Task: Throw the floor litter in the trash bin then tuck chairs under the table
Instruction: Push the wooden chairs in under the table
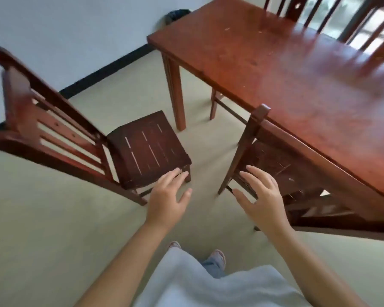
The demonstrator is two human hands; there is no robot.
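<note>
A dark wooden chair [146, 147] stands on the floor to the left, away from the reddish wooden table [275, 63], its slatted back toward the left. A second chair [273, 165] on the right sits with its seat partly under the table's long edge. My left hand [166, 198] hovers open in front of the left chair's seat corner, fingers straight. Over the right chair's seat, my right hand [262, 196] is spread open and holds nothing. A black trash bin [177, 15] shows at the back wall behind the table's corner.
Two more chair backs [319, 12] rise beyond the table's far side near a window. Pale floor stretches between the two near chairs and to the left. A dark skirting runs along the white wall. My feet stand at the bottom centre.
</note>
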